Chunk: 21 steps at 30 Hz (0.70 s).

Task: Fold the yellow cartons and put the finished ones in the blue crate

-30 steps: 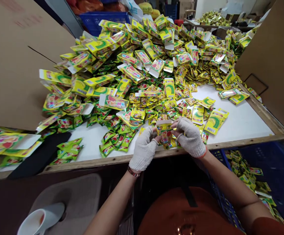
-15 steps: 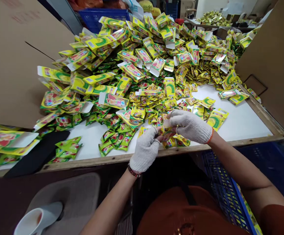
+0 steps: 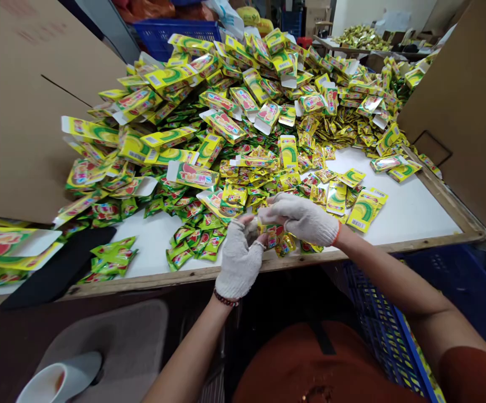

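Observation:
Both my hands wear white knit gloves and meet over the front edge of the white table [image 3: 410,210]. My left hand [image 3: 240,259] is closed round a small yellow-green carton [image 3: 273,234] with sachets showing at its lower end. My right hand [image 3: 303,217] lies over the carton's top, fingers curled on it. A big heap of yellow-green cartons [image 3: 226,101] and loose green sachets [image 3: 192,238] covers the table behind and to the left of my hands.
Brown cardboard walls stand at the left [image 3: 16,112] and right [image 3: 469,106]. A blue crate [image 3: 385,341] with packs sits below the table on the right. A white cup [image 3: 45,383] rests on a grey stool at lower left. A black flat object [image 3: 58,268] lies near the table's front left.
My right hand has slid left over the carton's top and both hands have shifted slightly left. Its arm now reaches across from the right.

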{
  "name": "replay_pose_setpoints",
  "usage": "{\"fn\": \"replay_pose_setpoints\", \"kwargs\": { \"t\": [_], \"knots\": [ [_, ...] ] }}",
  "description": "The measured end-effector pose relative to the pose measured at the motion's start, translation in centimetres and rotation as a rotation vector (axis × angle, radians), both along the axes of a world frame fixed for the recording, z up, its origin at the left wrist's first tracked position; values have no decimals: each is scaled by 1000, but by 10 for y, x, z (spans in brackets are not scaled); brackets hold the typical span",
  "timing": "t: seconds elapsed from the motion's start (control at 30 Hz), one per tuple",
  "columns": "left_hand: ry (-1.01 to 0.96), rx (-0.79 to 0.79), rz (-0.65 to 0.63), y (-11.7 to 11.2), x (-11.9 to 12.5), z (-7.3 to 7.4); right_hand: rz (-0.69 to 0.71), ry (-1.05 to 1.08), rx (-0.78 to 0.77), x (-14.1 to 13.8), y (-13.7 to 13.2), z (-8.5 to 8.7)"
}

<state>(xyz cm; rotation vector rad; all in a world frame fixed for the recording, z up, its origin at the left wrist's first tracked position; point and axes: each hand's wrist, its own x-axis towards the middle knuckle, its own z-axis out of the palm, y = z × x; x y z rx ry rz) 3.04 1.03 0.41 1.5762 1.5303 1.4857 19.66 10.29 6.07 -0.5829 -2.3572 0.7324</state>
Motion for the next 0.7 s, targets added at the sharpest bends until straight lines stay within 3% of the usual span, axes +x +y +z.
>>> {"fn": "replay_pose_setpoints", "kwargs": {
  "t": [0.1,0.17,0.23,0.47,0.7],
  "knots": [
    [-97,-10,-16,-5,-9,-3,-261,279,-287,4,-23,-19],
    [-57,2,-20,-6,-14,-4,-298,353,-450,5,-33,-31],
    [13,11,-36,-5,-17,-4,-292,393,-510,3,-37,-41],
    [146,17,-56,2,-17,12,-235,288,-262,-5,-36,-43],
    [294,41,-4,-11,-17,35,-225,233,-264,-6,-48,-26]
  ]
}}
